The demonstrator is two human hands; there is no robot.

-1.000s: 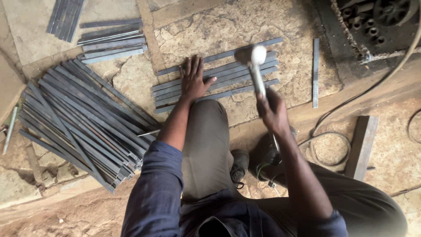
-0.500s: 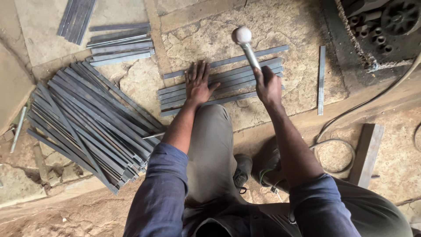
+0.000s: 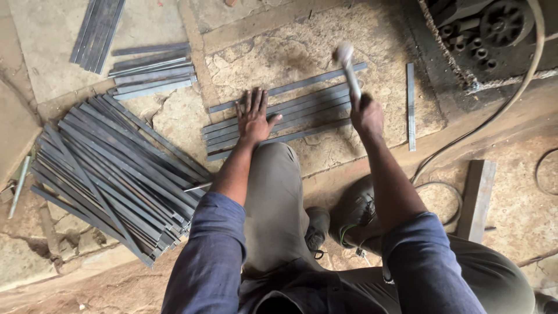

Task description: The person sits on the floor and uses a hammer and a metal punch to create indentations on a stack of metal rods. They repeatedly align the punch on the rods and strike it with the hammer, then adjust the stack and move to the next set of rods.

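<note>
Flat grey steel strips [image 3: 290,113] w/ blurred hammer [image 3: 349,67] above.

The hammer [image 3: 347,65] is smeared by motion: its head shows only as a pale blur, and its shape cannot be made out. The lower end of its handle is hidden inside the right hand [image 3: 366,115]. The left hand [image 3: 253,118] covers part of the flat steel strips [image 3: 290,113] beneath it, so where they end on that side is unclear. The top edge cuts off the bundle of strips [image 3: 96,32] at the upper left and the dark machine [image 3: 494,26] at the upper right. The black cable [image 3: 511,99] runs out of view at the top, and the person's trousers [image 3: 279,203] hide the floor [image 3: 302,35] under the knees
</note>
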